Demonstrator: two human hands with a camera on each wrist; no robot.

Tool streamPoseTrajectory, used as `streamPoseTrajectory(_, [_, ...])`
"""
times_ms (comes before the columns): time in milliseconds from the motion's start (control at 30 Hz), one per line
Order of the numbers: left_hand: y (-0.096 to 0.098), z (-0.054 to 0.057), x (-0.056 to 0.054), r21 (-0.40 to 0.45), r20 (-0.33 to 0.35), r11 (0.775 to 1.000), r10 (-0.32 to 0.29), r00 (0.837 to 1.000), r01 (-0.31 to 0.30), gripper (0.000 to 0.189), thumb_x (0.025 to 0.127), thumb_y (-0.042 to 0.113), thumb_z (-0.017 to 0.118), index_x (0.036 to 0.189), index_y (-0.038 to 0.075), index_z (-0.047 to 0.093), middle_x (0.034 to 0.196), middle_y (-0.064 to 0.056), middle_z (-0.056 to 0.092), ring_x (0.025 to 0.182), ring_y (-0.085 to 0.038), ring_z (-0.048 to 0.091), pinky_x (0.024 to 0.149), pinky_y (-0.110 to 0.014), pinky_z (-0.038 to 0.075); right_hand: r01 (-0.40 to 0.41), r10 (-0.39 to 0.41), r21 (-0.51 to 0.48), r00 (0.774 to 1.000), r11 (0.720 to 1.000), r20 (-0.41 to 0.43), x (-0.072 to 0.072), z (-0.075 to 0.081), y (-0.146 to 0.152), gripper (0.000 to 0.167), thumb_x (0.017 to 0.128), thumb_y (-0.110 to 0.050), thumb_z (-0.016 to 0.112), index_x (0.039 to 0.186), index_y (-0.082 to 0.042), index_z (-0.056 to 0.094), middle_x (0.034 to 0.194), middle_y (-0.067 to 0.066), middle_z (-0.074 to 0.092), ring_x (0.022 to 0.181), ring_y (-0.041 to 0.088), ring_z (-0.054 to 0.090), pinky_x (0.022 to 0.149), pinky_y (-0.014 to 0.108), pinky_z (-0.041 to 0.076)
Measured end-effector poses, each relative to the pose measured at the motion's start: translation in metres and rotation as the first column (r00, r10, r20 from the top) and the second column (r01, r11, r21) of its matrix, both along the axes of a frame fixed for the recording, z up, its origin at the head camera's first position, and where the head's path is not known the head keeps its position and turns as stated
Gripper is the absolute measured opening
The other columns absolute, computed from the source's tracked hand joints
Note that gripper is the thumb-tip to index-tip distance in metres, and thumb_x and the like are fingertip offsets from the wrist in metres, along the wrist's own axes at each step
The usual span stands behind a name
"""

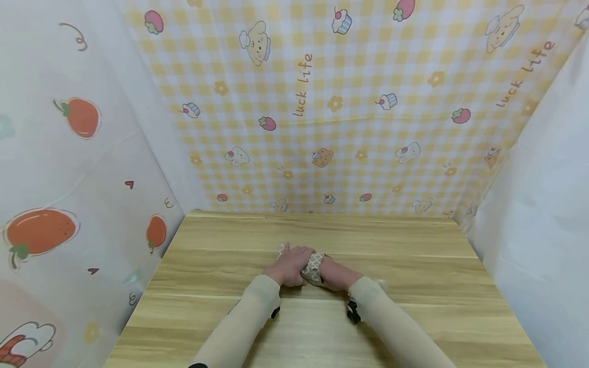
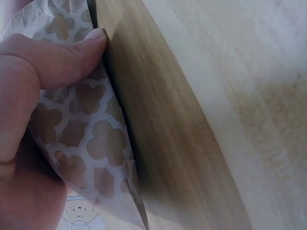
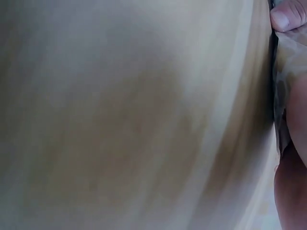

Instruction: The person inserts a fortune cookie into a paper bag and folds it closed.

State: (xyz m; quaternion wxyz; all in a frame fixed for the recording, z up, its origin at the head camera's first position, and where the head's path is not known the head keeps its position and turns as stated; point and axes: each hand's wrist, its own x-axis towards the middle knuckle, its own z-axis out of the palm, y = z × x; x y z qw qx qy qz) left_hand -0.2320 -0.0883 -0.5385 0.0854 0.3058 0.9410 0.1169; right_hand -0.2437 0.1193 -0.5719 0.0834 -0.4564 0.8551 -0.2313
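A thin, crinkled brown bag (image 1: 313,270) with a white lattice pattern is between both hands, low over the middle of the wooden table. My left hand (image 1: 292,266) grips it, fingers over its upper side. In the left wrist view the thumb (image 2: 72,60) presses flat on the patterned bag (image 2: 91,124) close to its long edge. My right hand (image 1: 339,275) reaches to the bag's right end. The bag's edge overlaps that hand and hides its fingers, so I cannot tell how they lie. At the right wrist view's edge, the bag (image 3: 283,86) shows only as a strip.
The wooden table (image 1: 391,240) ends at a yellow checked cloth (image 1: 322,76) behind. A printed white sheet (image 1: 92,168) hangs at left, a plain white one (image 1: 538,204) at right. A small clear item (image 1: 381,282) lies beside the right sleeve.
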Motion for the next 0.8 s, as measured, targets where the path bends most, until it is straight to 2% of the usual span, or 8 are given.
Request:
streamPoseTrajectory(133, [0.002, 0.0, 0.003, -0.002, 0.005, 1.0, 0.006, 1.0, -0.006, 0.088, 0.078, 0.027, 0.094, 0.151, 0.013, 0.048, 0.152, -0.006, 0.055, 0.143, -0.029, 0.05, 0.123, -0.067, 0.025, -0.008, 0.011, 0.032, 0.995, 0.999, -0.098, 0.004, -0.003, 0.002, 0.051, 0.1, -0.003, 0.063, 0.147, 0.01, 0.048, 0.15, 0.025, 0.053, 0.138, 0.035, 0.052, 0.12, 0.048, 0.041])
streamPoseTrajectory(233, [0.003, -0.002, 0.002, 0.004, 0.012, 1.0, 0.01, 1.0, -0.01, 0.087, 0.078, 0.026, 0.094, 0.151, 0.015, 0.048, 0.15, -0.005, 0.057, 0.141, -0.029, 0.051, 0.123, -0.066, 0.026, -0.004, 0.005, 0.018, 0.997, 1.0, -0.072, 0.006, -0.002, 0.004, 0.051, 0.102, -0.005, 0.062, 0.148, 0.01, 0.048, 0.151, 0.025, 0.052, 0.14, 0.035, 0.052, 0.12, 0.048, 0.04])
streamPoseTrajectory(367, [0.004, -0.001, -0.002, 0.02, 0.01, 1.0, 0.018, 1.0, -0.018, 0.086, 0.077, 0.025, 0.094, 0.15, 0.015, 0.05, 0.149, -0.006, 0.059, 0.14, -0.03, 0.053, 0.122, -0.066, 0.029, 0.019, -0.02, -0.008, 0.999, 1.0, -0.035, 0.005, 0.0, 0.004, 0.044, 0.103, -0.005, 0.06, 0.146, 0.005, 0.054, 0.149, 0.021, 0.056, 0.137, 0.032, 0.054, 0.119, 0.046, 0.043])
streamPoseTrajectory(567, [0.004, 0.001, -0.005, 0.034, 0.027, 0.999, 0.031, 0.999, -0.032, 0.085, 0.077, 0.024, 0.094, 0.15, 0.015, 0.05, 0.15, -0.005, 0.059, 0.14, -0.029, 0.053, 0.123, -0.064, 0.028, 0.021, -0.021, -0.006, 0.998, 1.0, -0.055, 0.005, 0.003, 0.008, 0.035, 0.103, -0.001, 0.058, 0.137, -0.003, 0.066, 0.145, 0.016, 0.061, 0.134, 0.03, 0.058, 0.116, 0.045, 0.046])
streamPoseTrajectory(800, [0.002, 0.0, -0.006, 0.034, 0.046, 0.998, 0.054, 0.997, -0.055, 0.088, 0.075, 0.025, 0.096, 0.149, 0.017, 0.051, 0.146, -0.003, 0.061, 0.137, -0.027, 0.056, 0.123, -0.065, 0.028, -0.009, 0.003, -0.03, 0.981, 0.999, -0.194, 0.012, 0.007, 0.018, 0.03, 0.103, -0.006, 0.064, 0.132, -0.006, 0.065, 0.135, 0.014, 0.065, 0.122, 0.029, 0.064, 0.105, 0.044, 0.055])
